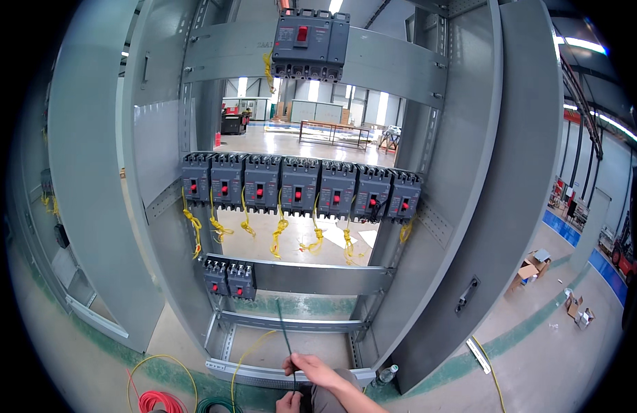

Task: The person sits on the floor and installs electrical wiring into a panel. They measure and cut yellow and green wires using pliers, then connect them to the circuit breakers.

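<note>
A thin dark green wire [285, 336] stands nearly upright at the front of an open grey cabinet, its free end pointing up. My right hand [311, 369] pinches it between thumb and fingers. Just below, at the picture's bottom edge, my left hand [288, 402] is closed on the lower part of the same wire; only part of that hand shows. Beyond the hands, two small circuit breakers [241, 281] sit on the left of a low rail. A row of several circuit breakers [299, 186] with red switches spans the middle, with bundles of yellow wire [278, 237] hanging from it.
A larger circuit breaker [310, 43] is mounted on the top rail. Coils of red wire [162, 401] and green wire [219, 405] lie on the floor at left. A clear bottle [385, 375] stands by the cabinet's right foot. The cabinet door [480, 227] hangs open at right.
</note>
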A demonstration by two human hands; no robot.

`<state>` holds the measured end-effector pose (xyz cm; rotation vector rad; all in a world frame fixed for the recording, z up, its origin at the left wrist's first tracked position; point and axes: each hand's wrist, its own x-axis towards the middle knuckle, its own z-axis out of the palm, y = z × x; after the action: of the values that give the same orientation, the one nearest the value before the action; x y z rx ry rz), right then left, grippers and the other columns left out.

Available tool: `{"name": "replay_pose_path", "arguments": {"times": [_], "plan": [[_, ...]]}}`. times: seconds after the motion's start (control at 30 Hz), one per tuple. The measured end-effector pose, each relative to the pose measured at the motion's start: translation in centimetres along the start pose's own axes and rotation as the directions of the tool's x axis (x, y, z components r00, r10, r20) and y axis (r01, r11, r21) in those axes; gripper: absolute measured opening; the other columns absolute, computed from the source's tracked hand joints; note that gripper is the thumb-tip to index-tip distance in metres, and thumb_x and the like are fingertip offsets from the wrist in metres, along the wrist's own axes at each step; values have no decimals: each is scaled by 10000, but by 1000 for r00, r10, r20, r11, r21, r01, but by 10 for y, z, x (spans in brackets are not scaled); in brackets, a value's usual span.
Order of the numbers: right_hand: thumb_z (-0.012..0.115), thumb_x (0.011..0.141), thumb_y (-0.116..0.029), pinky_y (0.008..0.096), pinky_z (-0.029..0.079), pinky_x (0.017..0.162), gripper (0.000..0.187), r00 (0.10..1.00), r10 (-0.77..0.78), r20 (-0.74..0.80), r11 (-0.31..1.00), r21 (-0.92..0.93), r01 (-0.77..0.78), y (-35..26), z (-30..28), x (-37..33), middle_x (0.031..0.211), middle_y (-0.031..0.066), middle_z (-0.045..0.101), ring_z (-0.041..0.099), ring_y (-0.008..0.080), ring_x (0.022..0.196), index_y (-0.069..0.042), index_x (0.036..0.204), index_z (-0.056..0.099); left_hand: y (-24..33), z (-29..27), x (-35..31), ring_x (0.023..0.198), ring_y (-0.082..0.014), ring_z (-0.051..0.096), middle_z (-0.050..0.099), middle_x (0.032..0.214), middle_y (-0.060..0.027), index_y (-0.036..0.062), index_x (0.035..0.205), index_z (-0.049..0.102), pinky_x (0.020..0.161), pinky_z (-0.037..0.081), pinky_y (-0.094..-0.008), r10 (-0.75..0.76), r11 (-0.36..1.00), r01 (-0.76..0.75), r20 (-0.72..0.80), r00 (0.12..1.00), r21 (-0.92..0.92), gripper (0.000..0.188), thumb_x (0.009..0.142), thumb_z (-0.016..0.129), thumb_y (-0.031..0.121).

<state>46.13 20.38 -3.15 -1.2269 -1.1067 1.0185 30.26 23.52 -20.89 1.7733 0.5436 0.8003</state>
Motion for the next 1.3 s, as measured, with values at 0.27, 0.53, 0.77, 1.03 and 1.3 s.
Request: {"name": "replay_pose_path", "arguments": {"times": [0.27,0.53,0.77,1.03,1.3], "plan": [[445,1036,-339,286,509,722,396,963,-64,-261,984,-175,17,-5,16,0,800,53,659,635,126,767,-2,931,624,52,6,-45,703,-130,505,592,751,-96,-10,967,632,635,459,-315,-327,909,311,-11,945,-278,225,982,520,184],[363,1057,-328,309,539,655,473,781,-177,-599,982,-160,100,-12,18,6,713,90,660,672,172,690,14,821,588,-90,32,-34,735,-325,601,608,824,-145,53,922,615,607,467,-471,146,808,-79,-67,987,584,183,819,576,198],[395,1048,-369,329,563,636,434,812,-161,-561,983,-21,180,-78,-27,15,742,102,634,665,212,665,-8,860,544,21,18,29,688,-394,584,590,750,-215,20,844,607,594,456,-461,32,984,-17,-84,996,178,216,931,536,204],[509,972,-247,296,483,577,319,532,-823,-197,488,-725,486,-294,-48,145,616,86,651,646,165,576,12,815,607,177,-22,178,601,-56,425,479,627,-1,-18,1077,658,523,368,-259,139,947,-220,-317,938,-236,225,969,571,158],[572,868,-241,370,513,698,276,638,-744,-200,430,-873,228,-375,-97,227,735,139,702,688,269,721,5,864,695,239,-32,283,561,-80,403,455,594,-51,-20,1027,650,513,355,-279,209,918,-288,-283,936,-274,209,973,554,158]]}}
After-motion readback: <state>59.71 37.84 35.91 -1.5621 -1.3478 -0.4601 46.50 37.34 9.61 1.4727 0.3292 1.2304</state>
